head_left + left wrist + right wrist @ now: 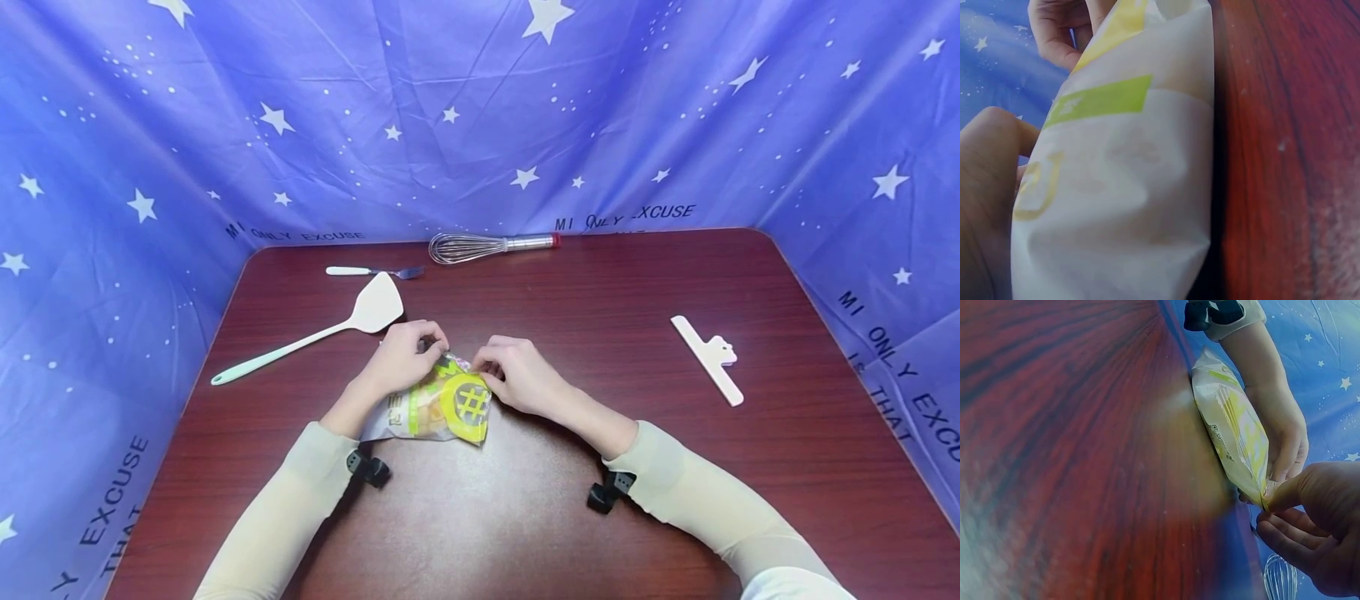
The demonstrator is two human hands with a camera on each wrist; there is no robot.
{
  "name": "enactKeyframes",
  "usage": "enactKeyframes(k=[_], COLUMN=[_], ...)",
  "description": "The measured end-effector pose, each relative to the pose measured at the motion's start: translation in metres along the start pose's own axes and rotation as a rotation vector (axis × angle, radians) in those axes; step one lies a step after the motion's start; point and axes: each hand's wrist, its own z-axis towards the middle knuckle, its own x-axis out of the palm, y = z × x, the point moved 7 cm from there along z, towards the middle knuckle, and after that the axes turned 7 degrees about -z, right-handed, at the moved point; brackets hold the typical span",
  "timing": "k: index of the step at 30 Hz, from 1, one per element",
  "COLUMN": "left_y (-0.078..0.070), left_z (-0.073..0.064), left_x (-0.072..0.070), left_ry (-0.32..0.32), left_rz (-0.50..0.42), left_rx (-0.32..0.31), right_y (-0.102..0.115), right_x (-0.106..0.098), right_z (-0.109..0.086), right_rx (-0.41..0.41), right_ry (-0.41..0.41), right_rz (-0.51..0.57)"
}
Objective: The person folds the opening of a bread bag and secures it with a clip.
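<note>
A white snack bag (431, 408) with yellow and green print lies in front of me, near the middle of the table. My left hand (405, 357) pinches its far edge between thumb and fingers. At the bag's right corner my right hand (522, 375) pinches the edge the same way. In the right wrist view the right thumb and fingers close on the end of the bag (1232, 425), with the left hand (1279, 431) just behind it. The bag (1116, 187) fills much of the left wrist view and hides most of the left fingers.
Left of the hands lies a white spatula (375, 304) with a pale green handle. Behind it is a fork (367, 272) with a white handle. A metal whisk (487, 247) lies along the table's far edge. On the right is a white clip (707, 360). Starry blue curtains (480, 108) surround the table.
</note>
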Motion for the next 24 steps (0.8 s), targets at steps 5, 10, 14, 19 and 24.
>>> enactKeyframes(k=[5, 10, 14, 19, 24], left_y=[0.003, 0.002, 0.000, -0.003, -0.004], left_z=[-0.001, -0.003, -0.004, -0.002, -0.001], left_x=[0.004, 0.006, 0.006, 0.005, 0.008], left_ry=[0.027, 0.044, 0.048, 0.042, 0.051], left_rz=[0.047, 0.086, 0.093, 0.094, 0.072], left_rx=[-0.016, 0.019, 0.058, 0.081, 0.077], right_y=[0.000, 0.000, 0.000, -0.007, -0.017], right_x=[0.000, 0.000, 0.001, 0.002, 0.011], right_z=[-0.001, 0.000, 0.001, 0.005, 0.007], right_rx=[0.002, 0.003, 0.011, 0.099, 0.226], right_ry=[0.007, 0.010, 0.031, 0.032, 0.078], right_rz=[-0.001, -0.019, 0.002, 0.065, 0.040])
